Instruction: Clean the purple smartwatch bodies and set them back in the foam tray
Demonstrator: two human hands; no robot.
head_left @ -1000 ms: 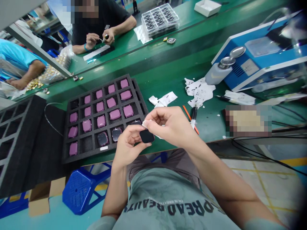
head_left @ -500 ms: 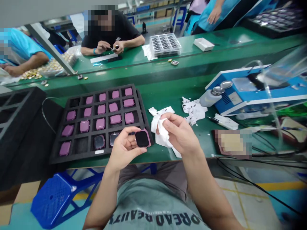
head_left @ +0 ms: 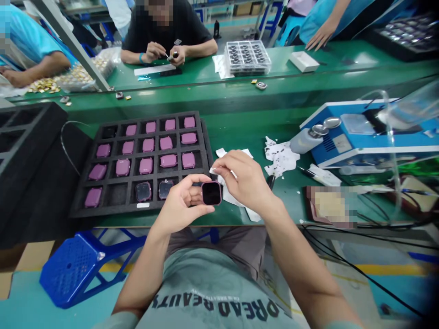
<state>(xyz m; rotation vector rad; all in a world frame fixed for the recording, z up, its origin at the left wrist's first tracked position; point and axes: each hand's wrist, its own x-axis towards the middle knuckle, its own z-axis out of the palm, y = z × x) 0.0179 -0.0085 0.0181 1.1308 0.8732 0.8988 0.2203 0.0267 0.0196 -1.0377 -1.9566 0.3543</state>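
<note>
My left hand point(head_left: 183, 201) grips a purple-framed smartwatch body point(head_left: 211, 193) by its edges, its dark screen facing up toward me. Just beyond its upper right corner, my right hand point(head_left: 242, 178) pinches a white wipe point(head_left: 213, 171), most of which is hidden by the fingers. More white wipes point(head_left: 236, 198) lie on the bench under the right hand. To the left is a black foam tray point(head_left: 120, 214) with several purple watch bodies point(head_left: 146, 165) in its compartments. Two in the front row show dark screens, and the compartment left of them holds none.
A blue-and-white machine point(head_left: 370, 151) stands at right, beside a pump bottle point(head_left: 305, 139) and a stained wipe point(head_left: 281, 157). Cables run along the bench's right edge. A blue stool point(head_left: 72, 269) is below left. Across the bench, a person in black point(head_left: 168, 32) handles a small part near clear boxes point(head_left: 247, 57).
My right hand has turned palm-down and brought the wipe left, close to the watch body. The left hand still holds the watch, now tilted flatter. The whole view has shifted slightly.
</note>
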